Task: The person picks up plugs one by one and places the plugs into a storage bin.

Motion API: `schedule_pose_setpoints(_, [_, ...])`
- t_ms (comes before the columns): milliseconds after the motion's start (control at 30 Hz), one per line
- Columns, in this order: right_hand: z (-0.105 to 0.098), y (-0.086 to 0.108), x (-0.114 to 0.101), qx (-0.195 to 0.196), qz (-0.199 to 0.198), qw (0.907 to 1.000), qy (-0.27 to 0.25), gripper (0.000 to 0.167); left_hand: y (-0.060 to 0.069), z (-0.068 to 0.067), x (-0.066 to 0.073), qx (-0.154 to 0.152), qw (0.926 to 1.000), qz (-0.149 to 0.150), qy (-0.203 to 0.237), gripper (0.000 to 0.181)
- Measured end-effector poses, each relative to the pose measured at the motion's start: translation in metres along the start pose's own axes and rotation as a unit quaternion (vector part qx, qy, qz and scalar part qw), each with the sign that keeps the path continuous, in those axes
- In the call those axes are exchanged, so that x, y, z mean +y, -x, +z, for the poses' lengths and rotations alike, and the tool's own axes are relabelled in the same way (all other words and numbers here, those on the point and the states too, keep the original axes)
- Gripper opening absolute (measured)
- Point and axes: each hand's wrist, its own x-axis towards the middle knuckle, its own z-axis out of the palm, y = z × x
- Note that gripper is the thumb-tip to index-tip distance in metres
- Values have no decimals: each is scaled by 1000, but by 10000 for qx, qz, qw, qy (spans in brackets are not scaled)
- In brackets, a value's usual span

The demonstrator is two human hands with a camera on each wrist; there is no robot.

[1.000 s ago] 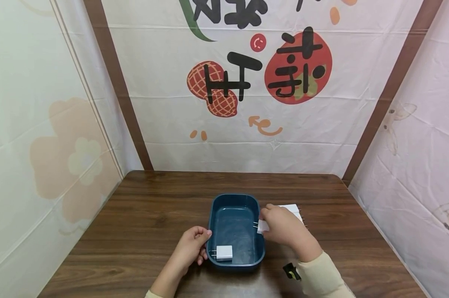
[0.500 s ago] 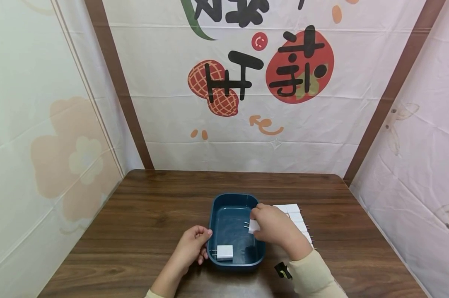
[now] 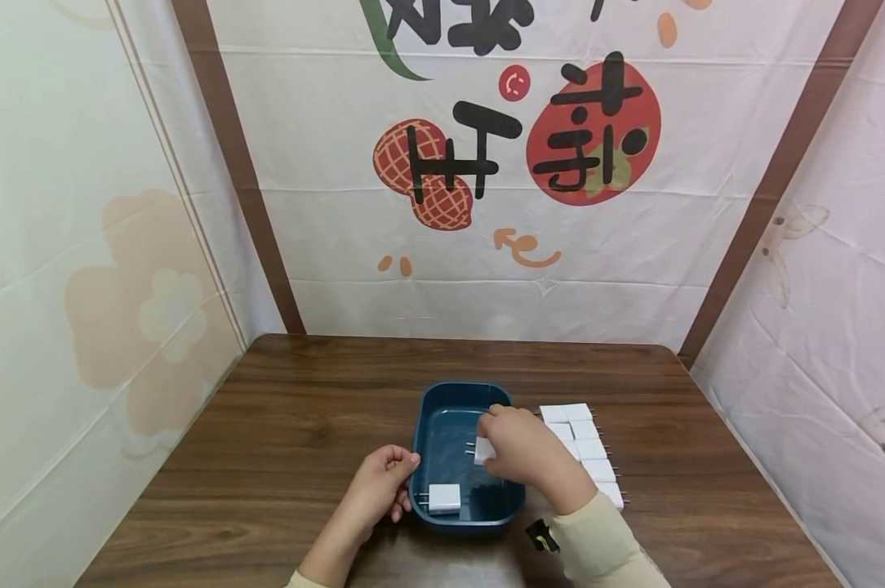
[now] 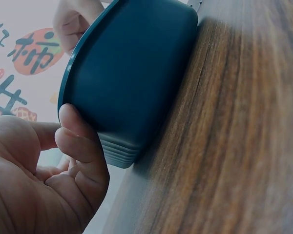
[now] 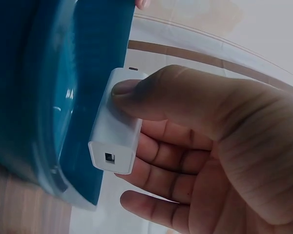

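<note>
Nearest, at the bottom edge, are two cream sleeves, with a small black object beside the right one. Taking the blue box as the clock's centre, the left hand is at 8 o'clock, gripping the box's edge with thumb and bent fingers. Inside the box, at 7 o'clock, lies one white charger, its prongs towards 9. The right hand comes in from 4 o'clock and pinches a second charger between thumb and fingers; it is over the box, prongs also towards 9, with its socket end showing in the right wrist view. Out at 3 o'clock, more white chargers sit close together on the brown table. Farthest, at 12 o'clock, hangs a white cloth with a peanut print, a red fruit print and dark lettering.
</note>
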Motion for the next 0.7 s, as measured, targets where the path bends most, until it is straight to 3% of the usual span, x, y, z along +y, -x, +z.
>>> schedule_pose_setpoints(700, [14,-16,-19,-58,-238,9996,117,34,1,-1,1,-54,10000,-52,9,32])
